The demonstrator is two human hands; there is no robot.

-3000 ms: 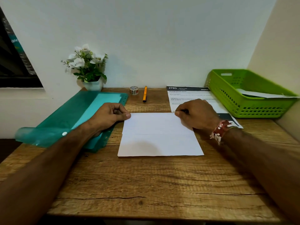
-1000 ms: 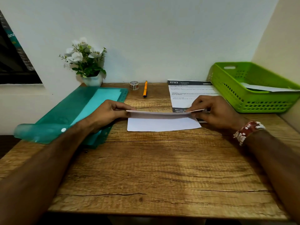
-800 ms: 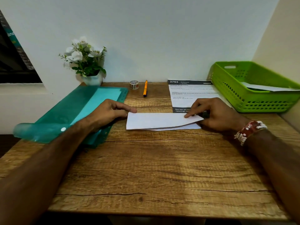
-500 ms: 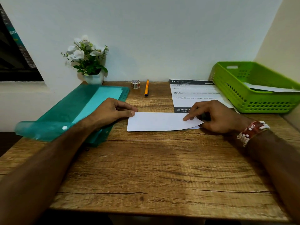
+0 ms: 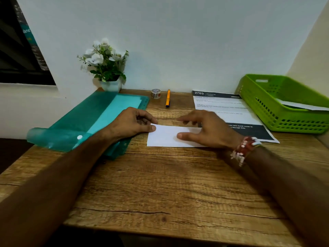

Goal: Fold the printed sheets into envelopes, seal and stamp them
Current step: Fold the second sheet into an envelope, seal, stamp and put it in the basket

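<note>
One folded sheet [image 5: 166, 137] lies flat on the table [image 5: 160, 184], its folding seemingly near done; sealing and stamping look undone. The left hand [image 5: 131, 123] pinches its left corner, fingers curled; the right hand [image 5: 210, 130] spreads over its right end. Farther off, another printed sheet [image 5: 226, 111] waits unfolded

Bare left arm [image 5: 58, 179] stretches from bottom left, nearly straight. Its left hand [image 5: 130, 124] has knuckles up, fingers curled in. Flat left thumb [image 5: 151, 128] presses left end of folded sheet [image 5: 163, 138], first finger tip at same corner. Bare right arm [image 5: 288, 180] stretches from bottom right, bead band [image 5: 244, 148] on wrist. Palm-down right hand [image 5: 211, 131] sits over right half of sheet, fingers spread, loose, a bit blurry. Long right thumb [image 5: 181, 135] points at left hand. Hands near, not touching.
</note>
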